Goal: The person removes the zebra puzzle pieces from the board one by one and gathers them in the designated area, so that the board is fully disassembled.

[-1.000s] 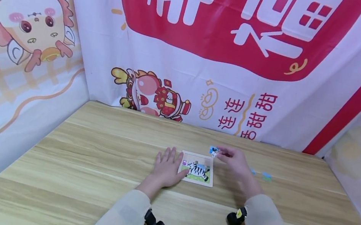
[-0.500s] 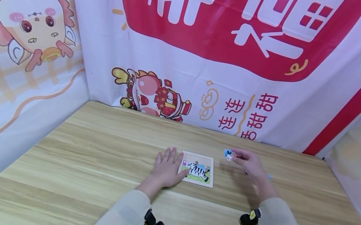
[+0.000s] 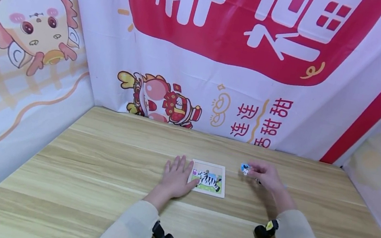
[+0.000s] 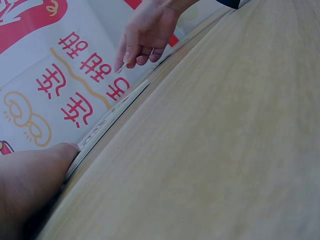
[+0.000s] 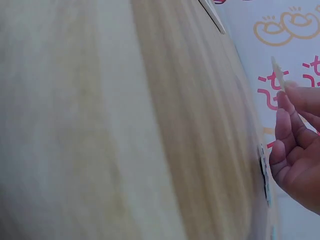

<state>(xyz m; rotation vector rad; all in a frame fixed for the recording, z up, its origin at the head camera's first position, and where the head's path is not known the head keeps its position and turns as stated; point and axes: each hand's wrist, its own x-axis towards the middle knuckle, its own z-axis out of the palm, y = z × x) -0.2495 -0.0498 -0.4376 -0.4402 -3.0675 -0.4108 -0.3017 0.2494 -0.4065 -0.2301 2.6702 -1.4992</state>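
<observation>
A square puzzle board [image 3: 218, 194] with a pale frame lies on the table, showing a striped zebra body on green; its upper part is bare wood. My left hand [image 3: 175, 178] rests flat on the board's left side, fingers spread and thumb over the edge. To the right of the board, my right hand [image 3: 265, 176] pinches a blue puzzle piece [image 3: 245, 168] with black-and-white print between thumb and fingers, above the table. In the right wrist view the puzzle piece [image 5: 278, 74] appears edge-on, held off the tabletop.
Other flat puzzle pieces [image 5: 265, 175] lie on the wooden table [image 3: 93, 186] beneath and beside the right hand, mostly hidden by it in the head view. A printed cloth [image 3: 184, 61] hangs along the table's back edge.
My right hand has moved right, away from the board, carrying the puzzle piece, and has lowered slightly in the last half second. The left hand has stayed on the board.
</observation>
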